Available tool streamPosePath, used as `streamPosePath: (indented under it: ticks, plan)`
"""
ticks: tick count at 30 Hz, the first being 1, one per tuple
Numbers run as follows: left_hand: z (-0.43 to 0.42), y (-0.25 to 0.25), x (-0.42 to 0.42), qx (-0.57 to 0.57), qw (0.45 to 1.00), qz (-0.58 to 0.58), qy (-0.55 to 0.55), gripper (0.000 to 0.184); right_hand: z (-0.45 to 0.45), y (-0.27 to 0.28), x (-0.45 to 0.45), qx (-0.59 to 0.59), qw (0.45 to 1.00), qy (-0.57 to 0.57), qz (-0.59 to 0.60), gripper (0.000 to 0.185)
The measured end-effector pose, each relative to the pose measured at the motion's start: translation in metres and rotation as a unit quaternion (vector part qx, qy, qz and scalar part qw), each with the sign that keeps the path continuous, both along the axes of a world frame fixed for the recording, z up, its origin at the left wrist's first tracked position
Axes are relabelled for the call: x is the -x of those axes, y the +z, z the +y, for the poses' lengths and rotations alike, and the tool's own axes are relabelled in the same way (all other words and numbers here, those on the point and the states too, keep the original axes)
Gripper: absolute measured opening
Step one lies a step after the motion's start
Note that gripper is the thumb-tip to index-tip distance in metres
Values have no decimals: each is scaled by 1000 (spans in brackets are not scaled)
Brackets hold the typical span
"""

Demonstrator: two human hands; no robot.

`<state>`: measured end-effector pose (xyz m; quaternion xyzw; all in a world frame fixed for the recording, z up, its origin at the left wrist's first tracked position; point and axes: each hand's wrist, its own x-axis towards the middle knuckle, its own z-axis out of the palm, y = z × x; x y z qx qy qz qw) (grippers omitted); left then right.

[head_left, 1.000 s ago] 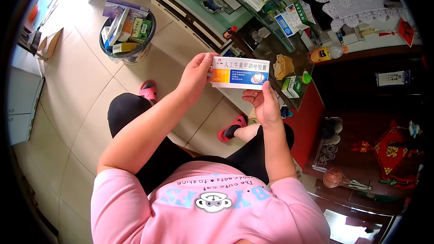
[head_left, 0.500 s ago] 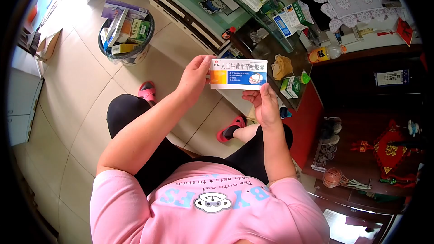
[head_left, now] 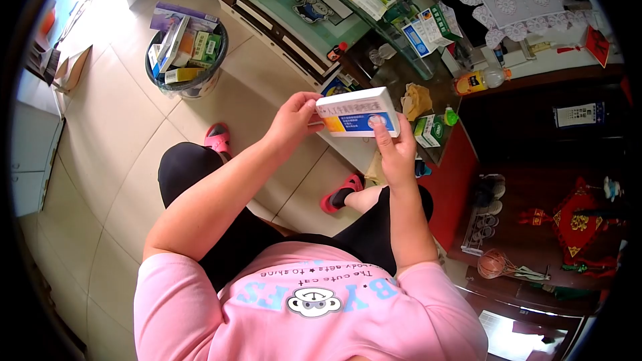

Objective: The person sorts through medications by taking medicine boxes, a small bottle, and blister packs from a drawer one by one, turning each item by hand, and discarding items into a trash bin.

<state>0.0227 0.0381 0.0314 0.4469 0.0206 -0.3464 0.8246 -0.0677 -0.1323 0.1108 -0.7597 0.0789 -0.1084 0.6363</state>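
Between my two hands is a white medicine box [head_left: 348, 120] with a blue and orange panel and Chinese lettering, held up over the floor in front of my knees. My left hand [head_left: 297, 117] pinches its left end, fingers partly behind the box. At the right end my right hand [head_left: 394, 144] grips it, the thumb lying across the printed front. The box is tilted, so its white upper side shows as well as the front. What the hidden fingers do behind it I cannot see.
A bin [head_left: 221, 60] full of medicine boxes stands on the tiled floor at upper left. More medicine boxes [head_left: 428, 30] lie on a glass shelf at upper right. A paper bag [head_left: 416, 100], a green-white box [head_left: 429, 131] and an orange-labelled bottle [head_left: 483, 81] sit beside my right hand.
The medicine box has tipped, bringing its upper side into view. My right thumb has moved from the box's lower edge onto its front face.
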Motion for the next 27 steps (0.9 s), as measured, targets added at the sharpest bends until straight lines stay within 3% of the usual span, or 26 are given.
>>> streamPosePath:
  ticks: [3, 6, 13, 15, 25, 27]
  plan:
    - [-6, -12, 2, 2, 999, 5, -34, 24, 13, 13, -10, 270, 952, 37, -141, 28]
    - [-6, -4, 7, -9, 999, -1, -38, 26, 33, 32, -14, 315, 934, 98, -137, 30]
    - [-2, -2, 6, 7, 991, -130, -36, 37, 44, 37, -21, 333, 922, 138, -144, 30]
    - [-1, 5, 10, -76, 983, -167, -23, 33, 45, 37, -22, 333, 923, 138, -134, 29]
    - [-10, -23, 21, -44, 988, -129, -70, 30, 53, 37, -24, 325, 930, 159, -68, 25]
    - [-14, -29, 23, -48, 981, -170, -76, 26, 54, 36, -25, 311, 935, 161, -58, 25]
